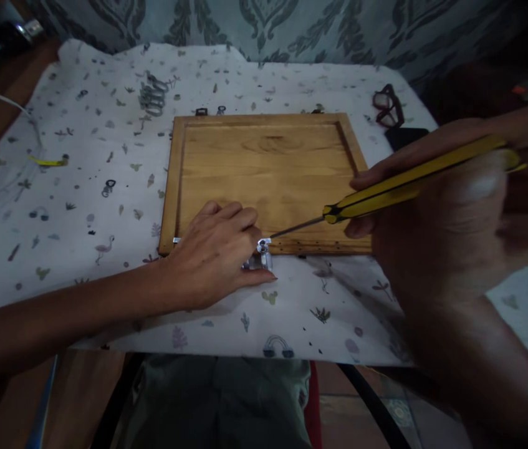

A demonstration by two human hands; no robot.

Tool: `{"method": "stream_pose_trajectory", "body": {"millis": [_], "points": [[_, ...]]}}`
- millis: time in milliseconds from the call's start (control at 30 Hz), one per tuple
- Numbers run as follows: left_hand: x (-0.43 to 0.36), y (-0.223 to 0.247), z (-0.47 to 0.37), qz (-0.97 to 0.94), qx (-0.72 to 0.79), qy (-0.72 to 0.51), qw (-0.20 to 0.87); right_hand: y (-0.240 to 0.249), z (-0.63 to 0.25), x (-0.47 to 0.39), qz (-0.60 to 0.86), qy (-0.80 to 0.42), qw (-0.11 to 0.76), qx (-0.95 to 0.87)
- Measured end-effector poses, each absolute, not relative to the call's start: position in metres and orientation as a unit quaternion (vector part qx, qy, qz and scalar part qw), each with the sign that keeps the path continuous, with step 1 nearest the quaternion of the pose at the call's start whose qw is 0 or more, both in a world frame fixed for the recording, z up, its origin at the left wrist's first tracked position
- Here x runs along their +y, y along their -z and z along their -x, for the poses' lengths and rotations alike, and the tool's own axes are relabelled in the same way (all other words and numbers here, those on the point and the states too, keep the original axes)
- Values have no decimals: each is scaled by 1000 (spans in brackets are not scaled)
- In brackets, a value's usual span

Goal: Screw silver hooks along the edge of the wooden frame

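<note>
A wooden panel [264, 162] with a raised frame lies flat on the patterned tablecloth. On its near edge, my left hand [217, 252] presses down, fingers curled and closed around a small shiny metal piece [262, 246], which shows by the thumb. My right hand [451, 218], at the right and close to the camera, grips a yellow and black screwdriver [399, 181]. The screwdriver's shaft slants down to the left, its tip at the metal piece. Small dark holes dot the panel's near edge to the right of the tip.
A coiled grey object [152, 95] rests behind the panel to the left. Glasses [388, 106] and a dark flat object [406, 138] are at the back right. A yellow strip [49, 162] lies at left, near another person's arm [9, 112].
</note>
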State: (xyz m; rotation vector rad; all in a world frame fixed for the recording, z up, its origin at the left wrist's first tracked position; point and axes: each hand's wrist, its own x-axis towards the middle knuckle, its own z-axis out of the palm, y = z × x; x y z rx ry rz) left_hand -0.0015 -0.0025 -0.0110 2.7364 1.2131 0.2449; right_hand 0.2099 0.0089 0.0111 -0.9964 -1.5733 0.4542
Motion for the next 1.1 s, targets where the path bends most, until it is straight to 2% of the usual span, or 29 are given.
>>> {"method": "stream_pose_trajectory", "body": {"millis": [100,233,400,600,833,1100], "points": [[-2,11,1,-911,401,-79,61,-14,-204,6,415,-186,585,-671],[-2,11,1,-913,398,-77,51,-21,-203,3,456,-205,505,-704],[-2,10,0,-914,397,-74,47,-20,-202,0,432,-227,537,-688],[-2,9,1,-914,399,-64,48,-25,-203,2,461,-204,482,-717],[-3,11,1,-915,396,-68,42,-17,-198,7,397,-188,546,-714],[-2,8,1,-915,396,-62,51,-20,-200,3,420,-237,521,-704]]}}
